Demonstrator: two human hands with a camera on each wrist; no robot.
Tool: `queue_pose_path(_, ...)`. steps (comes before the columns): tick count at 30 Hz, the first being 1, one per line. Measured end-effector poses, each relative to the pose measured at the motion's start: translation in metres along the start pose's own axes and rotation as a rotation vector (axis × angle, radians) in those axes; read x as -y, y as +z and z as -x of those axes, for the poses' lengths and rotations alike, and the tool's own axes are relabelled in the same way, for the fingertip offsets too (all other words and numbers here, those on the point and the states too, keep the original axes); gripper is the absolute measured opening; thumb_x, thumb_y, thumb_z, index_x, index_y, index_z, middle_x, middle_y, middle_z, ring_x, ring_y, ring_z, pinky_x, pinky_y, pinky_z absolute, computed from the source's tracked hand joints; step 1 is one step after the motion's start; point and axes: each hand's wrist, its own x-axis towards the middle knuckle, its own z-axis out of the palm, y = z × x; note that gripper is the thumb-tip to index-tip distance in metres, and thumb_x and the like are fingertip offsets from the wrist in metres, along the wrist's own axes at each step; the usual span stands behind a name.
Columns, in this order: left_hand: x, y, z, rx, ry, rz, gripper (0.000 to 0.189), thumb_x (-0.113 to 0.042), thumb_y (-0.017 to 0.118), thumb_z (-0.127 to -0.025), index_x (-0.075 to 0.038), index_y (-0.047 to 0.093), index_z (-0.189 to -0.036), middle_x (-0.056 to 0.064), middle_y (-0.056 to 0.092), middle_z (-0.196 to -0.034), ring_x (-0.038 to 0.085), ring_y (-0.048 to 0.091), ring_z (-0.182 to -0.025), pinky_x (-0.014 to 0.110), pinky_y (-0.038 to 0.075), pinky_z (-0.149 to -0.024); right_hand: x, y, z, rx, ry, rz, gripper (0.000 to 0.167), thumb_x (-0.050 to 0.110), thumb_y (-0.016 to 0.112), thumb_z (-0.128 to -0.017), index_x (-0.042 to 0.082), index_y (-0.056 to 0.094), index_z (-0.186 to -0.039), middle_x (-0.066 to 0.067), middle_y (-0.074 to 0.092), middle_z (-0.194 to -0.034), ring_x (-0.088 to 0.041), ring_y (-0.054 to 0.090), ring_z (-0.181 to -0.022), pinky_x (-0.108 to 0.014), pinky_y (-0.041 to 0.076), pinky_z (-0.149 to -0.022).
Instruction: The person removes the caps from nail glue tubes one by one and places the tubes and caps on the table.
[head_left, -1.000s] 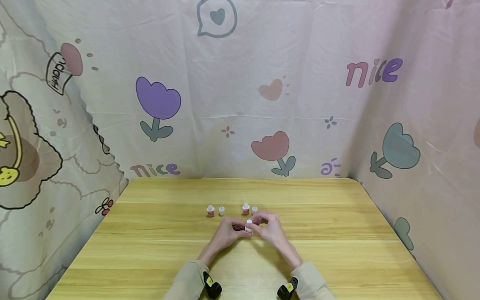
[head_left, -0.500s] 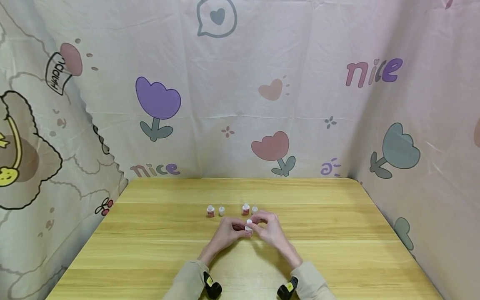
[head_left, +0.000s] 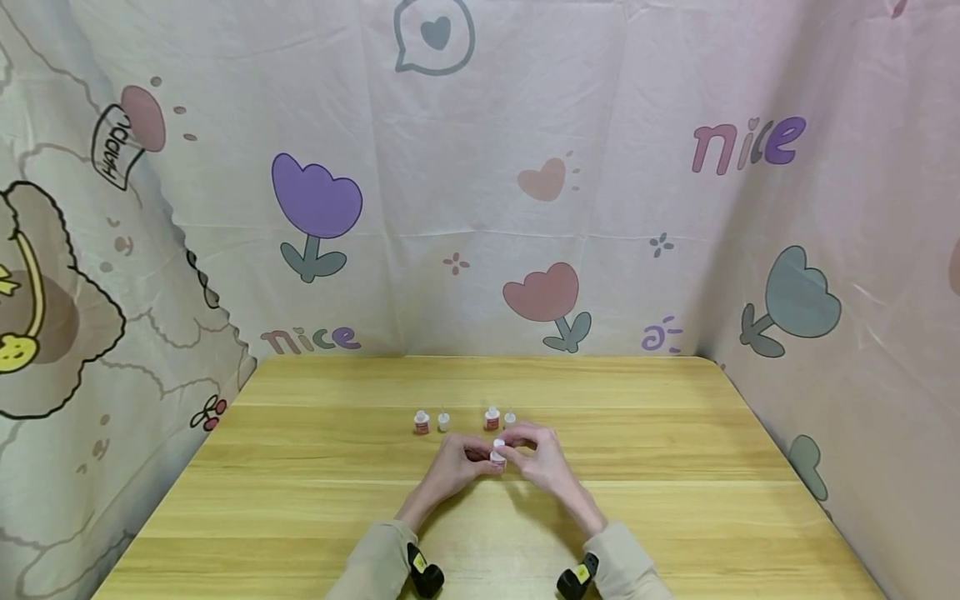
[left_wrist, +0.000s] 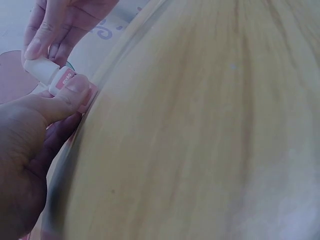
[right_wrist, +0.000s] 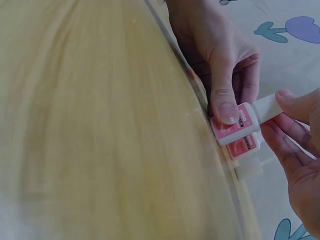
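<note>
Near the middle of the table, my left hand (head_left: 453, 467) grips a small white bottle (right_wrist: 235, 126) with a pink label, its thumb (right_wrist: 228, 111) pressed on the label. My right hand (head_left: 549, 462) pinches the white cap (right_wrist: 267, 108) at the bottle's top between thumb and fingertips. In both wrist views the cap sits against the bottle's neck; whether it is threaded on I cannot tell. The bottle tilts in the left wrist view, where part of its pink label (left_wrist: 66, 78) shows beside the left thumb.
Behind the hands stand two more small bottles, one on the left (head_left: 422, 423) and one on the right (head_left: 492, 419). Each has a loose white cap beside it, the left cap (head_left: 443, 422) and the right cap (head_left: 510, 419). A printed cloth (head_left: 450, 192) hangs behind the wooden table (head_left: 300, 500).
The right wrist has shifted very slightly to the right. Both hands keep the same hold on the bottle and its cap.
</note>
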Motion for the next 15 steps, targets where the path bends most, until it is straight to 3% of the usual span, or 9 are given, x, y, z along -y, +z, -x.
queue_pose_path(7, -0.0007, 0.0005, -0.0005, 0.0, -0.041, -0.005, 0.015, -0.016, 0.085, -0.08, -0.013, 0.081, -0.094, 0.006, 0.079, -0.084, 0.003, 0.069, -0.071, 0.018, 0.056, -0.066, -0.0091, -0.0008, 0.0005, -0.05, -0.013, -0.031, 0.01, 0.009, 0.084, -0.08, 0.008, 0.075, -0.086, -0.008, 0.075, -0.081, -0.009, 0.067, -0.074, -0.028, 0.06, -0.072)
queue_pose_path(15, -0.003, 0.0006, -0.0005, 0.006, -0.026, 0.006, 0.015, -0.013, 0.085, -0.08, -0.012, 0.081, -0.094, 0.007, 0.079, -0.085, 0.007, 0.071, -0.074, 0.019, 0.057, -0.068, -0.007, -0.0015, -0.0005, -0.036, -0.049, 0.011, 0.007, 0.008, 0.082, -0.082, 0.01, 0.077, -0.085, -0.005, 0.076, -0.083, -0.006, 0.067, -0.076, -0.026, 0.059, -0.07)
